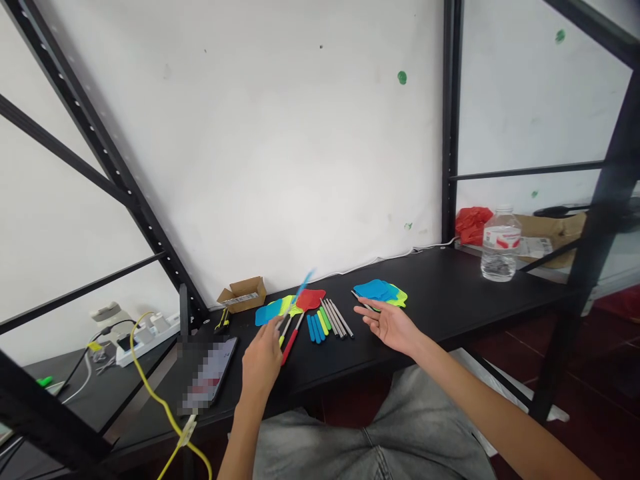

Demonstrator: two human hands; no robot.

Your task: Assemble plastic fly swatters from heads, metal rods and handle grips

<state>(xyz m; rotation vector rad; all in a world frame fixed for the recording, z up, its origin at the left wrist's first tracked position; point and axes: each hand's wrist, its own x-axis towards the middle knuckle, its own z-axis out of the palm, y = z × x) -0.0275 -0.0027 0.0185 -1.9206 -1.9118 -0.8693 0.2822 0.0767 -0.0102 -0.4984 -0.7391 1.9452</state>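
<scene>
My left hand (263, 357) is closed around a blue fly swatter (301, 287), raised and tilted, its head seen edge-on and blurred. Below it on the black table lie assembled swatters, among them a red swatter (311, 300) and a blue-headed one (269, 312). My right hand (390, 328) is open, palm turned up, fingers apart, just in front of a pile of loose blue swatter heads (376, 289) and yellow-green heads (401, 295). Between my hands lie several metal rods (340, 319), blue handles (315, 329), and green and yellow handles (325, 319).
A small open cardboard box (243, 295) stands at the wall. A phone (223, 363) with a yellow cable (160, 400) lies at left, near a power strip (147, 340). A water bottle (501, 245) stands at right beside a red bag (473, 225). Black shelf posts (450, 127) frame the table.
</scene>
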